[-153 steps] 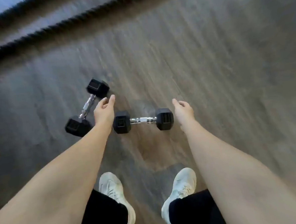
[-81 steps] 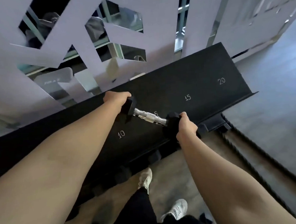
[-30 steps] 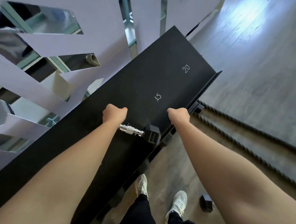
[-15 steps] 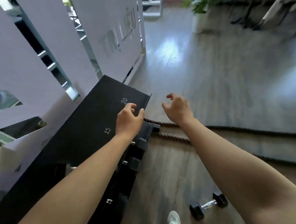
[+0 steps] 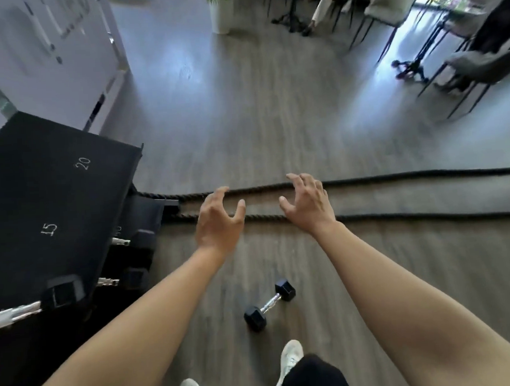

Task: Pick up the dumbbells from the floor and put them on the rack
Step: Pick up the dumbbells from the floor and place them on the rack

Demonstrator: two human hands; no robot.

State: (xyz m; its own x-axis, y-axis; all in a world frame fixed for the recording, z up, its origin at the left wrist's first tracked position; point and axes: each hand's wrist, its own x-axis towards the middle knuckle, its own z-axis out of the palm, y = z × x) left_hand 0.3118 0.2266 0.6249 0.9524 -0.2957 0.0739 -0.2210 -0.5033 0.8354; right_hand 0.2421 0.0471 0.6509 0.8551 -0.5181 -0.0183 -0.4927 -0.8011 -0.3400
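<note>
Black rubber heads and a bright metal handle mark the dumbbell (image 5: 269,304) you want next: it lies on the wood floor (image 5: 274,132) in the lower middle of the frame, just ahead of your shoes (image 5: 288,361) and well below your hands. Your left hand (image 5: 218,222) and right hand (image 5: 306,204) both hang in mid-frame, fingers spread and loosely curled, holding nothing. As I read it, the step in hand is the reach down for this weight. It sits slanted, one head toward the lower left and the other toward the upper right, so turn your wrist to match that slant and close around the metal handle rather than a head; the handle looks knurled and should give the surer hold. Bend at the knees, since the weight is close to your feet, and keep your toes clear in case it rolls. Mind the thick ropes (image 5: 398,214) running across the middle of the frame behind your hands when you step. Your rack (image 5: 38,182) stands at the left of the frame, with other dumbbells already on its lower shelf, so the carry should be short. Which numbered spot suits this one I cannot tell.
</note>
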